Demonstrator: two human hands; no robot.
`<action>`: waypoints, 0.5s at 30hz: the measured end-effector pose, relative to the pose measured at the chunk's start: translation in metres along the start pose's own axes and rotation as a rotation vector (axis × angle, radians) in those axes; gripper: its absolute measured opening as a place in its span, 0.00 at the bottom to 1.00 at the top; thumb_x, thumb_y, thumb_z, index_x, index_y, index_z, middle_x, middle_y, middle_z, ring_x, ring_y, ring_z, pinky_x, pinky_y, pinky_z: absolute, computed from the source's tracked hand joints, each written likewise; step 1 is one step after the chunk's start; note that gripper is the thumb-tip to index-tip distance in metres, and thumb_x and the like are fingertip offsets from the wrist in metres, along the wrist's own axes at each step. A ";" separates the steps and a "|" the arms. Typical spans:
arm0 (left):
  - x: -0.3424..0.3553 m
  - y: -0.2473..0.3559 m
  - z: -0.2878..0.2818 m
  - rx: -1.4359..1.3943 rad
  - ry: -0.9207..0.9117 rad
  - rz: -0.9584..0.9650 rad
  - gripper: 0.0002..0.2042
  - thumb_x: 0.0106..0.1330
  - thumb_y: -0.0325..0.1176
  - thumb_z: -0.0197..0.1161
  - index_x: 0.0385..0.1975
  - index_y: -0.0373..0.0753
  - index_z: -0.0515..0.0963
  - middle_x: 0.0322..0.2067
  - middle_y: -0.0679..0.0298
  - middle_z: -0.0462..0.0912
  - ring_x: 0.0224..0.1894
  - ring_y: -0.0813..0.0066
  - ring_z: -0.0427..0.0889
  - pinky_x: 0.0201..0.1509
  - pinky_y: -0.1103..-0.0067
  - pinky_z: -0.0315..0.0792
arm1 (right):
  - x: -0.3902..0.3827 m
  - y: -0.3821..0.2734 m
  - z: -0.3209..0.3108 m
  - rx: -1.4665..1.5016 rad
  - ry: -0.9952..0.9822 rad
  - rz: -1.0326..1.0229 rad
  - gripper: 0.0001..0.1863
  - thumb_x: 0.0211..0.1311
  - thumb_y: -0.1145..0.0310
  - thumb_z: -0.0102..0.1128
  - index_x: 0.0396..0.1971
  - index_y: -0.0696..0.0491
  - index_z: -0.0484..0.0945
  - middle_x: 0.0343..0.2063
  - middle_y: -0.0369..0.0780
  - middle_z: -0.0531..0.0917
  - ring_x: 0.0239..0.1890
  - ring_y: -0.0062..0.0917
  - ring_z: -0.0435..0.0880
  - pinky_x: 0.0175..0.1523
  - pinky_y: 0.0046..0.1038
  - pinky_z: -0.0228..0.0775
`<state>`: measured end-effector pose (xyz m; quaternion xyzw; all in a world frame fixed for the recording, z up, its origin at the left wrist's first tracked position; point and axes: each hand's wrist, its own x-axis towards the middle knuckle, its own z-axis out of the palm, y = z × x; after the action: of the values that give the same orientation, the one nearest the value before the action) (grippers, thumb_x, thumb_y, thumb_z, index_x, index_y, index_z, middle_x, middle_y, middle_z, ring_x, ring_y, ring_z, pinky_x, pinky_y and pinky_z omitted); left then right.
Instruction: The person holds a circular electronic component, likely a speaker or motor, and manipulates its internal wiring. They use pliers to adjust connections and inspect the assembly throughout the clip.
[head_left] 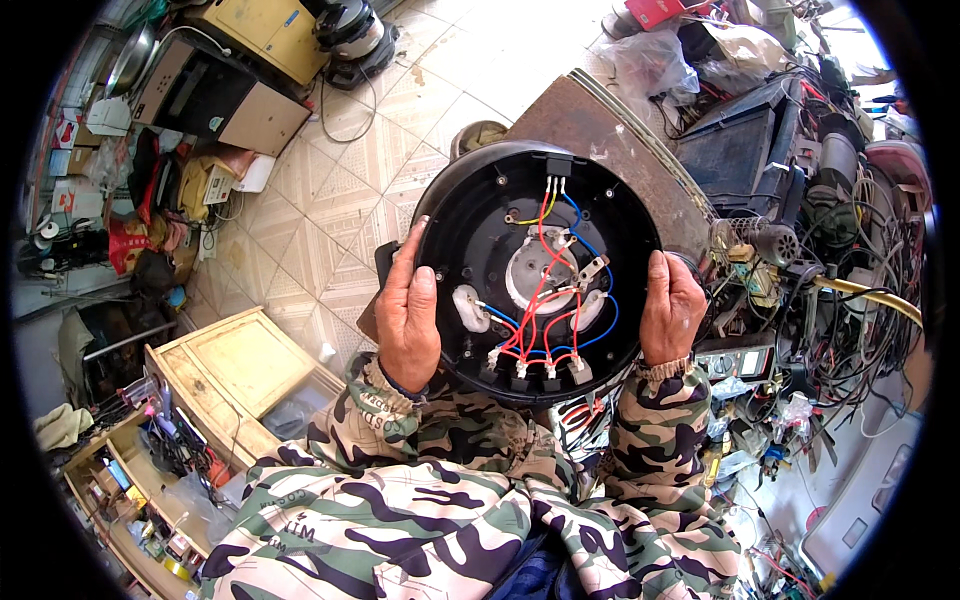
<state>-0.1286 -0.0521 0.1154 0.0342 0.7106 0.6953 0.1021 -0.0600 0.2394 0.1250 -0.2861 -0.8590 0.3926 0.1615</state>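
Note:
Between my two hands is a round black appliance housing (610, 215), its open side turned up toward me. My left hand (408, 310) grips the rim at the left, thumb on top. On the right side, my right hand (671, 310) holds the opposite rim. Inside, a grey-white round disc (541, 272) sits in the middle. Red wires (535, 318), blue wires (612, 292) and a short yellow one run from a black socket (559, 166) at the far rim to several connectors (521, 372) at the near rim. The housing's underside is hidden.
A brown worn board (600, 125) lies beyond the housing. Tangled cables (865, 265), a motor (770, 240) and a multimeter (737, 362) crowd the right. A wooden cabinet (225, 360) with an open drawer (150, 470) stands at the left, on a tiled floor (315, 235).

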 end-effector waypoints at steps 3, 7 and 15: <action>0.003 0.005 0.001 -0.017 -0.005 -0.018 0.25 0.86 0.35 0.47 0.77 0.28 0.64 0.69 0.53 0.75 0.69 0.70 0.73 0.76 0.76 0.63 | 0.000 -0.001 0.001 0.017 0.022 -0.027 0.13 0.79 0.66 0.62 0.44 0.62 0.85 0.31 0.43 0.85 0.31 0.29 0.82 0.39 0.31 0.73; 0.002 0.005 0.001 -0.042 -0.017 -0.058 0.25 0.86 0.35 0.47 0.76 0.28 0.65 0.68 0.54 0.77 0.68 0.72 0.74 0.74 0.76 0.64 | -0.001 -0.004 0.000 0.008 0.026 -0.049 0.12 0.78 0.68 0.62 0.41 0.63 0.85 0.29 0.43 0.82 0.30 0.29 0.81 0.38 0.31 0.72; 0.004 0.005 0.007 -0.048 0.011 0.020 0.25 0.86 0.37 0.48 0.76 0.28 0.66 0.67 0.55 0.78 0.66 0.74 0.75 0.73 0.77 0.66 | 0.002 -0.006 -0.001 0.017 0.005 -0.036 0.12 0.78 0.68 0.62 0.40 0.63 0.85 0.28 0.43 0.82 0.29 0.30 0.81 0.37 0.31 0.72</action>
<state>-0.1312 -0.0445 0.1196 0.0352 0.6938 0.7134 0.0920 -0.0638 0.2378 0.1302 -0.2702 -0.8603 0.3961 0.1730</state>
